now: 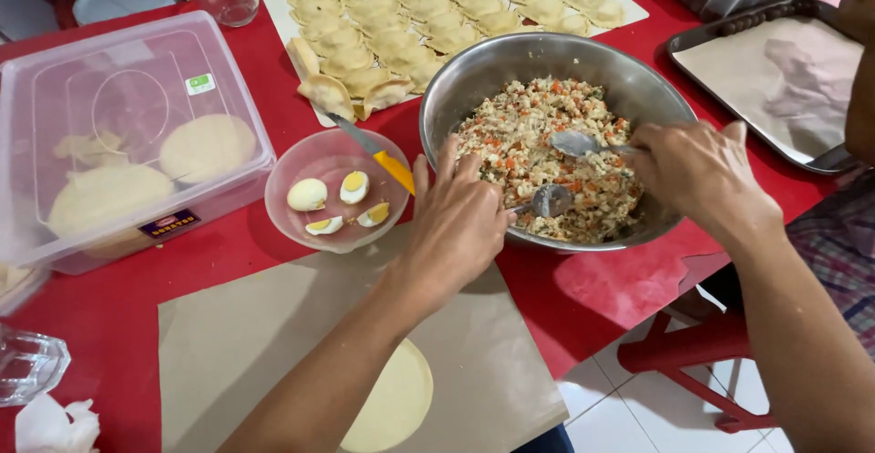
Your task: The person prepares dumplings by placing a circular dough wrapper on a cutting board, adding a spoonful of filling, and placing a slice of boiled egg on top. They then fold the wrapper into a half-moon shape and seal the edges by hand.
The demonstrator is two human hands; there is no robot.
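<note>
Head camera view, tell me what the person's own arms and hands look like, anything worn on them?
Both forearms are bare as far as the view reaches: no sleeves show. The left hand and the right hand wear no gloves, and no rings, watch or bracelets can be seen. Fingernails look short and unpainted.

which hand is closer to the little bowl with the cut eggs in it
Left. The left hand is just beside the egg bowl, to its right; the right hand is across the metal bowl.
</note>
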